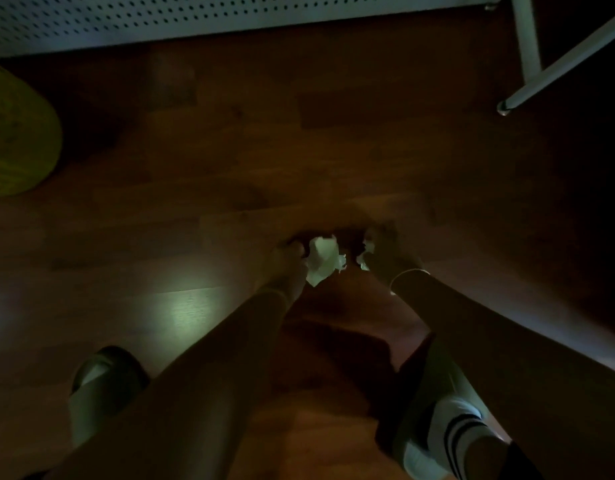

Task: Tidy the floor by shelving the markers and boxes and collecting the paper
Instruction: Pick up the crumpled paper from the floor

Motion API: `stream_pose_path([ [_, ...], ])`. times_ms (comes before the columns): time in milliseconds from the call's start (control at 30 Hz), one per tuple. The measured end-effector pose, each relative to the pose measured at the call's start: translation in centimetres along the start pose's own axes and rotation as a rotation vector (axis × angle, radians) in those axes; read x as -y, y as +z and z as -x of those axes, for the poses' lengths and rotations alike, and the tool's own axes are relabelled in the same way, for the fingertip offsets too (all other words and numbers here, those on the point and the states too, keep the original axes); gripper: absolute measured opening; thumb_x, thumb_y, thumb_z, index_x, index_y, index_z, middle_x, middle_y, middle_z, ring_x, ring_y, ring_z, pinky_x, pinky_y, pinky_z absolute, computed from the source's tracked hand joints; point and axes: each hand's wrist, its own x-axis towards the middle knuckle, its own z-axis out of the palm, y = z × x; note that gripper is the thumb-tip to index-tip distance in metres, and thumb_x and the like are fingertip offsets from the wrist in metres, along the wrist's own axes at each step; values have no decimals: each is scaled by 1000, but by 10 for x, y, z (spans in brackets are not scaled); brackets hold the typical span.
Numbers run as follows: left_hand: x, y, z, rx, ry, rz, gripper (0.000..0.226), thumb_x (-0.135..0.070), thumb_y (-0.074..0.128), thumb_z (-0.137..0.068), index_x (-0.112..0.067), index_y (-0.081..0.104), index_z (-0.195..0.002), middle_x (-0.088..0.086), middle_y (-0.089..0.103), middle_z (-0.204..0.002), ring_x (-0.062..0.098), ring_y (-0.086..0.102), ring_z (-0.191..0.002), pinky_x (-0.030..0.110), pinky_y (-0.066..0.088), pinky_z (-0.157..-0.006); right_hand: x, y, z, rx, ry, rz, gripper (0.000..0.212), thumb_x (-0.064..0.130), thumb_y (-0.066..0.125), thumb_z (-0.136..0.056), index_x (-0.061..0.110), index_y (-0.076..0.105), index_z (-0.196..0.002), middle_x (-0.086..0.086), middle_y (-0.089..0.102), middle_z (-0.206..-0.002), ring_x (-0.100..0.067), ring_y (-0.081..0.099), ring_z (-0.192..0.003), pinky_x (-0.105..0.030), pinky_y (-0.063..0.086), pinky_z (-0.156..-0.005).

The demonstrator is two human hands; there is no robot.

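Note:
The scene is dim. Both my arms reach down to the wooden floor (229, 161). My left hand (288, 263) grips a crumpled ball of white paper (322, 259), which sticks out to its right. My right hand (385, 252) is closed on a smaller scrap of white paper (364, 258), only partly visible under the fingers. The two hands are a short gap apart. No markers or boxes are in view.
A white perforated panel (160, 22) runs along the far edge of the floor. White furniture legs (541, 74) stand at the top right. A yellow-green rounded object (18, 133) sits at the left. My feet in slippers and striped socks (451, 431) are at the bottom.

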Motion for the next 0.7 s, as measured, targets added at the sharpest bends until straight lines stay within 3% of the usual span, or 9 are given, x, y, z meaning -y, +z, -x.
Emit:
stream_pose_path([
  [67,4,-2,4,-2,39,0,29,-21,56,-90,-8,59,-116,8,59,-112,22,60,-100,29,52,-82,-3,3,3,4,33,-53,38,15,63,-84,8,53,-120,-12,34,-138,-37,49,-117,-46,45,-96],
  [133,3,-2,11,-17,89,71,47,-30,63,-86,-14,50,-128,6,51,-126,22,54,-113,33,49,-94,-4,5,2,2,28,-75,35,14,64,-82,8,54,-115,-12,34,-134,-37,51,-113,-48,46,-95],
  [267,-1,14,15,-61,149,26,68,-43,60,-85,-28,29,-144,2,36,-144,21,45,-125,34,46,-92,-5,11,-6,-55,11,-72,32,14,62,-83,8,55,-113,-14,34,-134,-37,50,-113,-46,47,-93],
  [333,-3,22,17,-65,173,-29,70,-43,59,-86,-30,26,-146,2,33,-144,21,45,-123,33,48,-88,-6,14,-6,-66,3,-37,32,13,58,-85,7,53,-116,-15,35,-135,-36,50,-113,-42,48,-92],
  [567,-9,32,9,-97,182,-43,51,-36,55,-91,-20,45,-137,6,42,-142,23,42,-128,36,45,-96,-8,14,-3,-83,6,-95,35,15,57,-86,9,54,-120,-15,39,-133,-35,50,-115,-39,46,-92],
  [700,-8,16,10,-75,158,-19,50,-33,54,-92,-15,45,-137,6,46,-141,23,48,-124,35,45,-96,2,7,4,-82,29,-96,34,14,56,-88,8,54,-122,-16,42,-135,-31,51,-116,-32,44,-85],
])
